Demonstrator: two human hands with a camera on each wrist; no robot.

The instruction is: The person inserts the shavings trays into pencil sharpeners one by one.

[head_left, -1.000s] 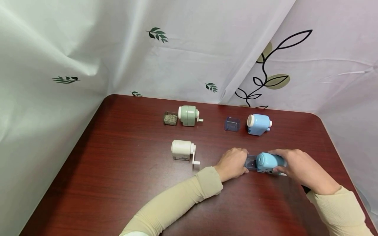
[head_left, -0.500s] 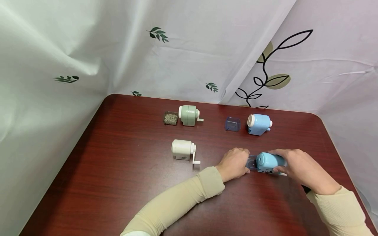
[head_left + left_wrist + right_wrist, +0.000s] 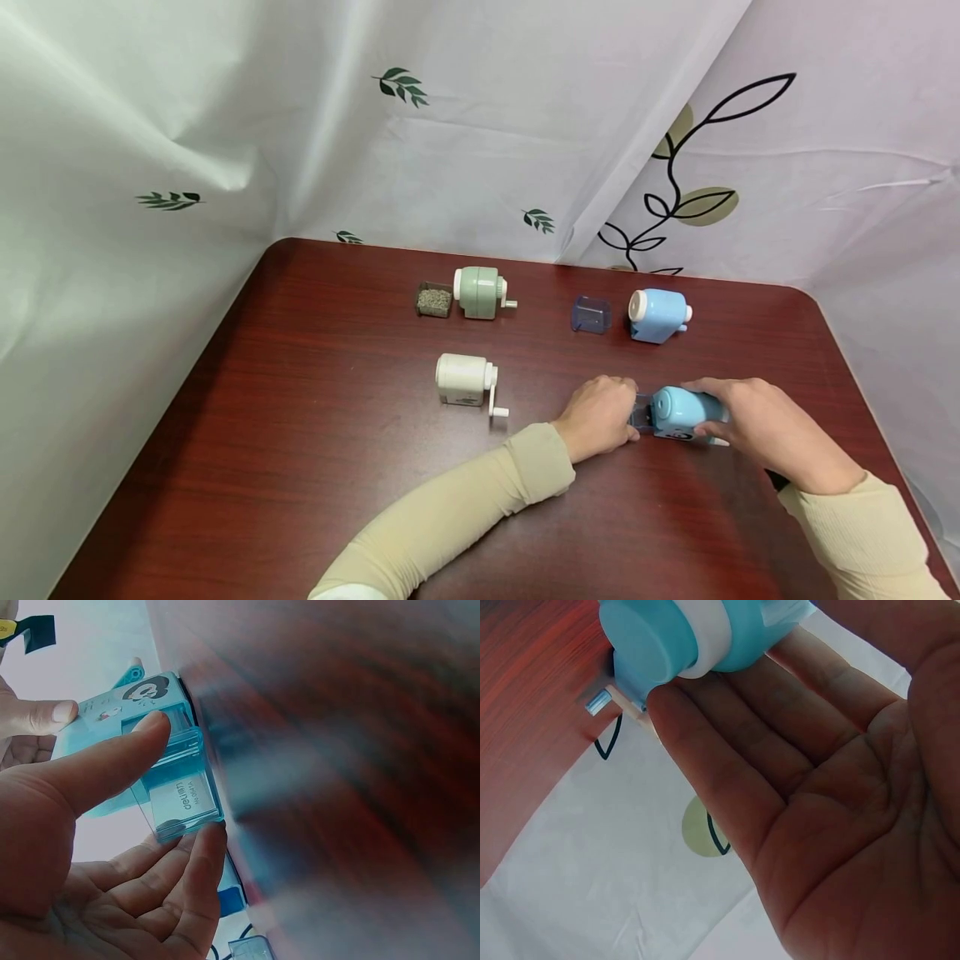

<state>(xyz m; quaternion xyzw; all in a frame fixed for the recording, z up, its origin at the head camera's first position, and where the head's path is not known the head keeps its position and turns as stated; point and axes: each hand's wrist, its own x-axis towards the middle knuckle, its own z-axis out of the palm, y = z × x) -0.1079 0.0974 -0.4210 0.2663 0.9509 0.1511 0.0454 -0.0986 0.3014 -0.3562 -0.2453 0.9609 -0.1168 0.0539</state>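
Low over the right side of the table, a turquoise crank pencil sharpener (image 3: 678,410) lies in the grip of my right hand (image 3: 772,429), thumb on the near side and fingers on the far side. My left hand (image 3: 600,417) pinches the clear blue shavings drawer (image 3: 180,791) between thumb and fingers. That drawer sits partly inside the sharpener's left end, its outer part still showing. In the left wrist view, a cartoon print marks the sharpener body (image 3: 112,712). The right wrist view shows the fingers along the crank end of the turquoise sharpener (image 3: 649,637).
Behind stands a light blue sharpener (image 3: 657,317), with its clear drawer (image 3: 591,316) lying apart to its left. A green sharpener (image 3: 480,293) is next to a drawer full of shavings (image 3: 433,301). A cream sharpener (image 3: 461,380) stands left of my hands. White curtains (image 3: 450,167) surround the table.
My left hand has moved slightly right, sliding the drawer farther into the turquoise sharpener. The right hand and the sharpener have stayed in place.
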